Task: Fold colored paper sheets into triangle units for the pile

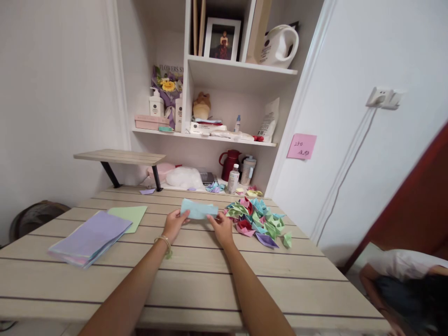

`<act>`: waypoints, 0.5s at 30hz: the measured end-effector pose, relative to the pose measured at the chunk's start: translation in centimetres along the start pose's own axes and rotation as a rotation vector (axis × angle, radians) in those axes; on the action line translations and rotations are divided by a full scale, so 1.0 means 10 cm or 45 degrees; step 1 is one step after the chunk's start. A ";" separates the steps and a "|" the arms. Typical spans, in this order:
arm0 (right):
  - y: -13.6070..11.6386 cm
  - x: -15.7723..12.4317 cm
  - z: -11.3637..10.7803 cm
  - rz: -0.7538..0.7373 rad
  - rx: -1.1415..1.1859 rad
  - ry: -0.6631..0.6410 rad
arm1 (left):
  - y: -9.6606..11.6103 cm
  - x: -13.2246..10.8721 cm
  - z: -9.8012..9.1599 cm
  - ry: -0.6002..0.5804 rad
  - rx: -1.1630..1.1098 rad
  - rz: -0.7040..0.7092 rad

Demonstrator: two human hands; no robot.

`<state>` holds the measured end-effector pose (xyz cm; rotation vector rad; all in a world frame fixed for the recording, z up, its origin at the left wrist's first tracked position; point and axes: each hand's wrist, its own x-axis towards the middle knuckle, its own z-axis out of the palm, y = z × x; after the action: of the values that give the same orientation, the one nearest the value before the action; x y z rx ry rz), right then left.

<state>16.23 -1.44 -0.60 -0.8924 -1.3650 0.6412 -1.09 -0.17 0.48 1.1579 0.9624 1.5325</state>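
Observation:
A light blue sheet of paper (199, 209), folded into a long strip, is held up above the table between my two hands. My left hand (174, 224) pinches its left end, thumb in front. At the lower right end, my right hand (222, 228) grips the paper between thumb and fingers. Just right of that hand lies a heap of folded paper boats (266, 219) in green, pink, blue, red and purple. To the left rests a stack of coloured paper (93, 235) with a purple sheet on top, partly over a green sheet (135, 217).
The slatted table (196, 289) meets a white shelf unit (241, 67) at the back. A small raised shelf (121, 157) stands at the back left. A clear bottle (233, 179) and a dark red jug (230, 164) stand behind the boats. Another person (406, 275) is at the lower right.

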 end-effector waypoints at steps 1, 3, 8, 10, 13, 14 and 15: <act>0.00 0.00 0.00 0.015 0.028 0.021 | 0.00 0.00 0.00 0.022 -0.005 0.005; 0.02 0.01 0.01 0.028 0.096 0.116 | -0.01 0.01 -0.01 0.056 -0.004 0.027; 0.04 0.03 -0.01 0.015 0.152 0.262 | -0.03 0.03 -0.01 0.125 -0.086 0.080; 0.04 0.03 -0.02 0.006 0.112 0.276 | -0.02 0.02 0.01 0.097 -0.127 0.085; 0.03 0.03 -0.04 0.032 0.132 0.283 | 0.01 0.00 0.05 -0.014 -0.115 0.052; 0.02 0.03 -0.04 0.067 0.173 0.267 | 0.01 -0.02 0.06 -0.057 -0.102 0.033; 0.02 0.03 -0.04 0.120 0.223 0.233 | 0.01 -0.03 0.08 -0.087 -0.093 0.017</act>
<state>16.63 -1.18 -0.57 -0.8558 -1.0908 0.7219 -0.37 -0.42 0.75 1.1592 0.8482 1.5166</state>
